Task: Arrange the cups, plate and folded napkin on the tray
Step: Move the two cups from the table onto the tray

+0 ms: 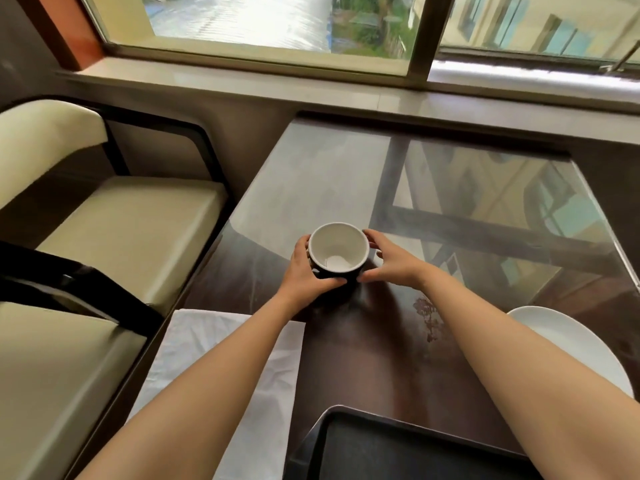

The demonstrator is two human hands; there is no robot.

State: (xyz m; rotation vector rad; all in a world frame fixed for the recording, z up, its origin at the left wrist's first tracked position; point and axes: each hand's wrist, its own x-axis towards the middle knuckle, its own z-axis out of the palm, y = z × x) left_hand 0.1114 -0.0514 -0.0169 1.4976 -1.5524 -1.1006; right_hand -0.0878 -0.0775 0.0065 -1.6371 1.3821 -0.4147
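Both hands, left hand (304, 268) and right hand (391, 259), curl their fingers around 1 cup (337, 251) on the table (363, 341).

Daylight enters through the window (277, 26) at top; no lamp visible. Scene evenly bright, outdoor view slightly washed out. The glossy surface (346, 188) carries strong glare and a mirror image of the window frame and buildings across its far half; near half reads dark. Soft shadows only: a faint one under the hands (394, 261) and cup (337, 249), another along the forearms. White plate (568, 337) and napkin (221, 341) are bright but keep detail. Wide-angle distortion bends the sill and chairs (114, 230) at the edges. Overall slightly soft; chair backs at left smeared, as by motion blur.
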